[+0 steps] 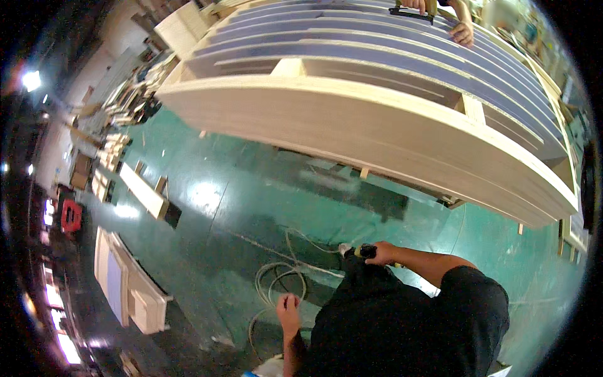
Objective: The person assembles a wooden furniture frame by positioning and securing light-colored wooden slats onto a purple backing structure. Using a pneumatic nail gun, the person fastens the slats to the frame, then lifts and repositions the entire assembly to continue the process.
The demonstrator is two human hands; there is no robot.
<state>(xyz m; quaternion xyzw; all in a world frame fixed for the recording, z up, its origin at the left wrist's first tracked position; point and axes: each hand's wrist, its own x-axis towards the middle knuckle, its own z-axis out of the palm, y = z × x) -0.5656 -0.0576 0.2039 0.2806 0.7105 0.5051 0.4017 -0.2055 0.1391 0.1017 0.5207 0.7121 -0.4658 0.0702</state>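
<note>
My right hand (380, 253) is closed around a black and yellow nail gun (367, 251), held low in front of my body and partly hidden by the fingers. My left hand (289, 309) hangs lower on the left, its fingers curled in; whether anything is inside does not show. Beyond a strip of floor stands a large pale wooden frame (352, 119), its long side board facing me. Bluish slats (377, 51) run in rows across its inside. Neither hand touches the frame.
A pale air hose (271, 269) lies coiled on the green floor (232, 169) beside my left hand. At the frame's far side, a co-worker's hands (461, 32) work with another nail gun (411, 14). Wooden panels (132, 283) and planks (143, 190) lie at left.
</note>
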